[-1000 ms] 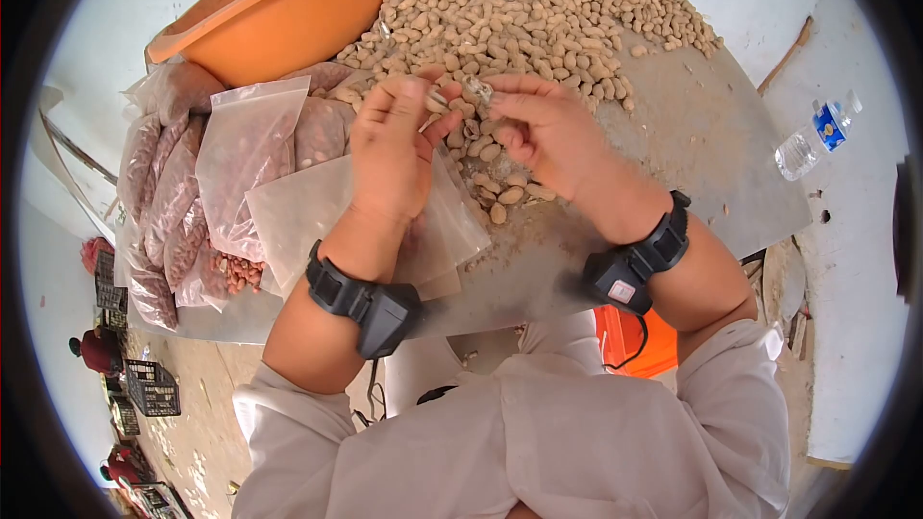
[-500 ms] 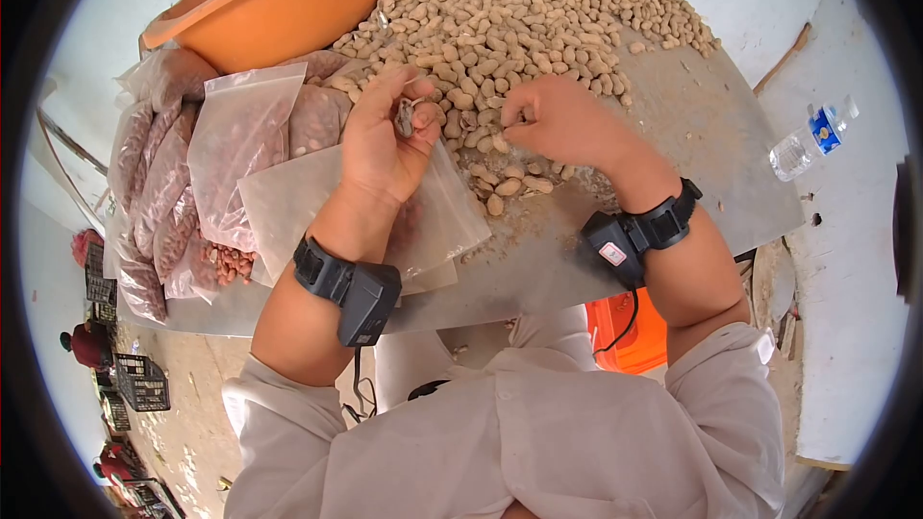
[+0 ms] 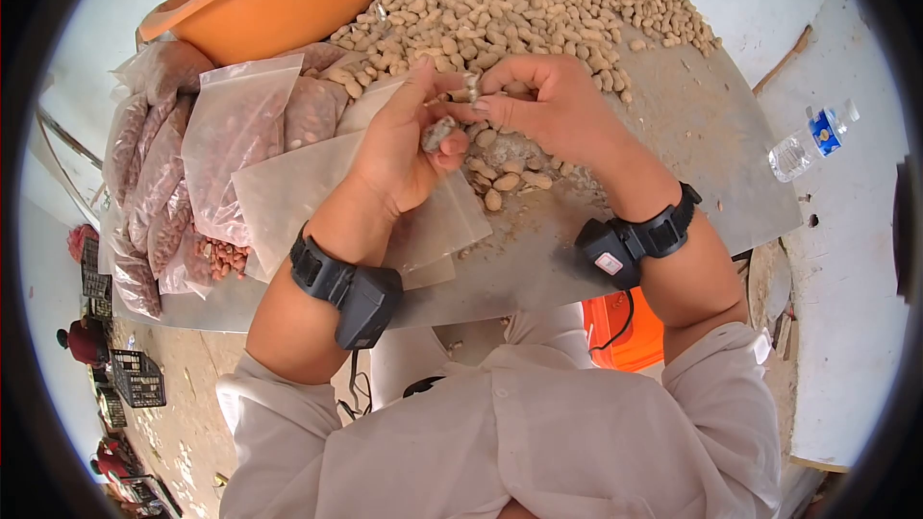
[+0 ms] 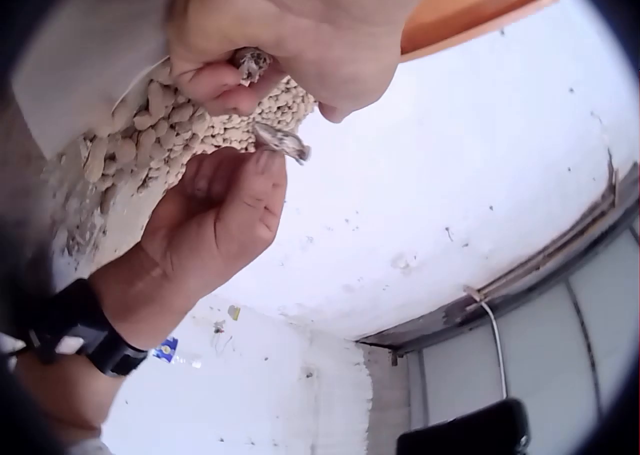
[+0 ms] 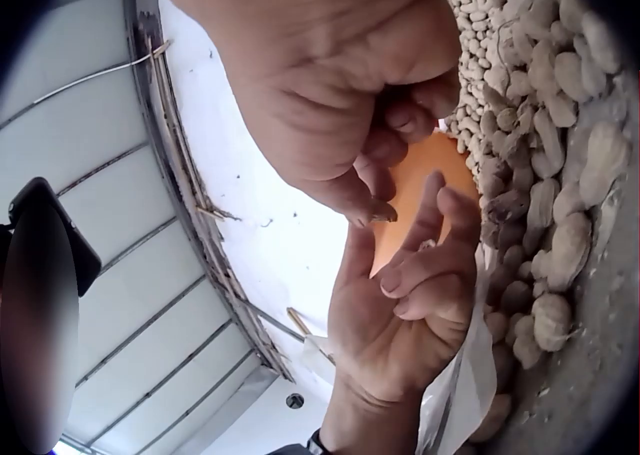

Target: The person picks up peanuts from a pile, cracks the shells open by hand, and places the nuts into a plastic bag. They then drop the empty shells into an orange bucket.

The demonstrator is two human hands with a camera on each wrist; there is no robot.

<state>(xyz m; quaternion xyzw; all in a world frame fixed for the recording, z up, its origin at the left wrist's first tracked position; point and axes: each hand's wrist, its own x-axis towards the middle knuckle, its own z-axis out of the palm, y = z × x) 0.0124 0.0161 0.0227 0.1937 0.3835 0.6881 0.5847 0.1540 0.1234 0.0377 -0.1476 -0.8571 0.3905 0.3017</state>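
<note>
Both hands come together above the near edge of a heap of unshelled peanuts [image 3: 538, 10]. My left hand [image 3: 396, 144] holds a greyish, crumpled peanut shell [image 3: 438, 134] in its curled lower fingers; the left wrist view shows the shell [image 4: 252, 66] as mottled and ragged. Between thumb and forefinger, my right hand [image 3: 567, 111] pinches a peanut [image 3: 472, 86] beside the left fingertips. In the left wrist view that peanut [image 4: 282, 143] looks dark and rough at its end. A few loose peanuts [image 3: 508, 179] lie on the table below the hands.
Plastic bags of reddish shelled peanuts [image 3: 154, 168] are piled at the left, with flat clear bags [image 3: 298, 197] next to them. An orange basin [image 3: 279, 5] leans behind. A water bottle [image 3: 812, 142] is off to the right. People and black crates [image 3: 137, 380] appear far left.
My right hand has come up from the peanut heap to the left hand, now pinching a peanut. The left hand has turned slightly, keeping the shell in its fingers.
</note>
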